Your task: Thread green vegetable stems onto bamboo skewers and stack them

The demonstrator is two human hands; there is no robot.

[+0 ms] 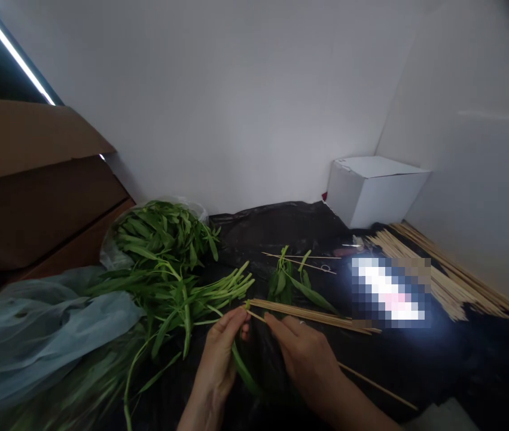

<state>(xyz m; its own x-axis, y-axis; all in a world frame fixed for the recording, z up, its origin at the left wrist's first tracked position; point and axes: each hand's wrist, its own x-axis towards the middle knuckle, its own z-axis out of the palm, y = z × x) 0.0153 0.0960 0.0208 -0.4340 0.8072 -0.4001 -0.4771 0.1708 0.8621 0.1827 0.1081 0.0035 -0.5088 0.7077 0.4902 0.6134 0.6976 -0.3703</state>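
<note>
Pinched in the fingertips of my left hand (223, 342) is a leafy green stem (244, 368); its cut end pokes up past the fingers and its leaf hangs below. My right hand (305, 353) is closed on a thin wooden skewer (377, 386), whose front tip meets the stem's end; I cannot tell whether it has pierced it. Just beyond the hands lies a bundle of skewers (312, 313). Behind that bundle are a few loose leafy stems (283, 278) and two separate skewers (299, 261). Left of my left hand, a pile of cut greens (177, 293) spreads out.
A clear bag of greens (159, 233) stands at the back left, near a cardboard box (34, 209). Translucent plastic (57, 341) covers the left front. Many skewers (433, 275) lie right, beside a pixelated bright object (391, 293). A white box (375, 188) stands behind on black sheeting (276, 221).
</note>
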